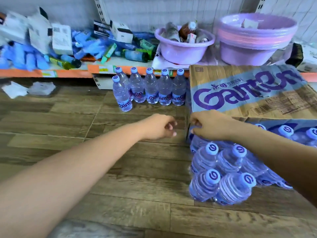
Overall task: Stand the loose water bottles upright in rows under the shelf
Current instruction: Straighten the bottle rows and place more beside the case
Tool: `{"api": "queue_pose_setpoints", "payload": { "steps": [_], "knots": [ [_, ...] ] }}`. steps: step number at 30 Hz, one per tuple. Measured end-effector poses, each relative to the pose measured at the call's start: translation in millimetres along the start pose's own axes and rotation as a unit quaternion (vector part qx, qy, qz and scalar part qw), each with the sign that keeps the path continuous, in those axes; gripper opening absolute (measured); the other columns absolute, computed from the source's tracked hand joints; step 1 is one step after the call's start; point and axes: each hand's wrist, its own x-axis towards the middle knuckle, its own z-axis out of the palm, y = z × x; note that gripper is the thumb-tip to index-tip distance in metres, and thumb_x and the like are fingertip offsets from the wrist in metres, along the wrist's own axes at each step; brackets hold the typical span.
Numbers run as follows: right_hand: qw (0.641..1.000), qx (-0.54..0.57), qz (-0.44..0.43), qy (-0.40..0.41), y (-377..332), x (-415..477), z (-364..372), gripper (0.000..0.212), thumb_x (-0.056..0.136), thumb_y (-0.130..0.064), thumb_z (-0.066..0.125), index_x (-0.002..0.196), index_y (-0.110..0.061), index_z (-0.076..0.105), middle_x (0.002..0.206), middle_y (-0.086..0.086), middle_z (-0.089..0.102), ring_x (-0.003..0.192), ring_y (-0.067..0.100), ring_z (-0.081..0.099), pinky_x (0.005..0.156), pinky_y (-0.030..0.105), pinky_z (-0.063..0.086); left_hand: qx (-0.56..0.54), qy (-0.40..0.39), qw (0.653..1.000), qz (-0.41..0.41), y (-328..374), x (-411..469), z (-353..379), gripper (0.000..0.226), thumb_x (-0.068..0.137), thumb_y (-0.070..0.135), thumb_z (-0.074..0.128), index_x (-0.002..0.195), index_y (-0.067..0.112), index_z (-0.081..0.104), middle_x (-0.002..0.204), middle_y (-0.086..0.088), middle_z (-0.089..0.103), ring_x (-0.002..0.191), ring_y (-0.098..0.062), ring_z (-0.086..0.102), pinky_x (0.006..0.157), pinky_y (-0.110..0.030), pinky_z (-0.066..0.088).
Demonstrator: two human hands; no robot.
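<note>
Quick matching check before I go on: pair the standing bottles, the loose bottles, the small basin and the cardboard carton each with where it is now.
Things:
1. standing bottles
2. loose bottles
3. small basin
4. cardboard carton

Places:
A. on the shelf, holding odds and ends
B. upright on the floor at the shelf edge
C. floor, right of the upright bottles
D. piled near the right arm

Pairs: 1-B, 2-D, 3-A, 4-C

Two bare forearms are seen, uncovered from elbow to wrist. No sleeve edge is shown within the view. The left hand (160, 127) and right hand (210, 125) are ungloved, with short, unpainted fingernails.
</note>
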Motion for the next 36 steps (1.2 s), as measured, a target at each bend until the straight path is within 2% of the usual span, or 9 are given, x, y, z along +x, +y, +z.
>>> {"api": "queue_pose_setpoints", "payload": {
  "steps": [4,13,19,22,24,26,30,33,36],
  "knots": [
    [0.999,0.038,-0.004,-0.002,-31,62,8,0.046,0.091,-0.033,0.056,0.131,-0.013,0.047,0.131,0.011,0.054,0.119,0.029,0.052,0.095,0.035,0.044,0.025,0.068,0.994,-0.087,-77,-4,-22,0.06,0.088,0.033,0.061,0.141,0.015,0.039,0.139,-0.008,0.052,0.123,-0.025,0.053,0.104,-0.033,0.042],
    [0.999,0.048,-0.003,0.0,-92,191,13,0.055,0.092,-0.031,0.055,0.139,-0.01,0.036,0.137,0.014,0.045,0.123,0.033,0.049,0.097,0.039,0.045,0.053,0.188,0.97,-0.141,-195,41,-80,0.067,0.087,0.023,0.059,0.146,0.013,0.027,0.153,-0.01,0.029,0.135,-0.031,0.039,0.111,-0.036,0.034],
    [0.998,0.044,0.019,0.039,-107,247,12,0.05,0.093,-0.022,0.05,0.14,-0.013,0.035,0.142,0.012,0.039,0.125,0.035,0.048,0.098,0.043,0.046,0.209,0.131,0.96,-0.13,-232,101,-111,0.075,0.094,0.015,0.047,0.151,0.027,0.001,0.16,0.005,-0.011,0.149,-0.025,-0.002,0.12,-0.044,0.015],
    [0.997,0.033,0.025,0.067,-114,271,6,0.053,0.091,-0.011,0.047,0.142,-0.013,0.033,0.143,0.014,0.038,0.127,0.037,0.046,0.098,0.042,0.046,0.178,0.118,0.968,-0.131,-245,123,-117,0.063,0.093,0.009,0.045,0.149,0.019,0.019,0.159,-0.003,0.013,0.146,-0.028,0.016,0.115,-0.043,0.028],
    [0.997,0.016,0.014,0.069,-124,286,-1,0.057,0.089,-0.005,0.046,0.143,-0.012,0.032,0.146,0.014,0.035,0.129,0.036,0.045,0.098,0.042,0.046,0.135,0.149,0.971,-0.128,-254,124,-116,0.042,0.093,0.009,0.042,0.134,0.008,0.044,0.144,-0.011,0.041,0.132,-0.031,0.038,0.1,-0.036,0.041],
    [0.998,-0.003,-0.003,0.068,-135,305,-9,0.059,0.087,-0.002,0.047,0.143,-0.011,0.033,0.147,0.014,0.034,0.129,0.036,0.045,0.099,0.043,0.045,0.117,0.18,0.969,-0.122,-263,119,-115,0.031,0.094,0.011,0.039,0.119,0.005,0.056,0.126,-0.016,0.056,0.115,-0.033,0.053,0.081,-0.03,0.039],
    [0.995,-0.052,-0.033,0.083,-155,349,-22,0.061,0.088,-0.004,0.049,0.145,-0.012,0.029,0.146,0.014,0.033,0.131,0.035,0.044,0.101,0.043,0.045,0.1,0.204,0.968,-0.111,-272,104,-117,0.025,0.089,0.016,0.057,0.11,0.003,0.062,0.114,-0.021,0.063,0.108,-0.037,0.059,0.084,-0.037,0.046],
    [0.993,-0.073,-0.036,0.08,-166,375,-27,0.075,0.087,0.003,0.048,0.151,-0.016,0.015,0.159,0.009,0.011,0.141,0.034,0.03,0.111,0.044,0.036,0.092,0.214,0.966,-0.113,-277,98,-115,0.025,0.091,0.017,0.057,0.111,0.002,0.06,0.115,-0.023,0.06,0.111,-0.038,0.057,0.089,-0.039,0.045],
    [0.994,-0.083,-0.022,0.07,-170,392,-28,0.078,0.09,0.002,0.047,0.153,-0.019,0.006,0.161,0.009,0.002,0.142,0.035,0.028,0.109,0.04,0.035,0.086,0.215,0.966,-0.114,-275,94,-113,0.026,0.093,0.015,0.052,0.115,0.002,0.057,0.118,-0.024,0.058,0.112,-0.038,0.056,0.09,-0.039,0.044]
  ]
}}
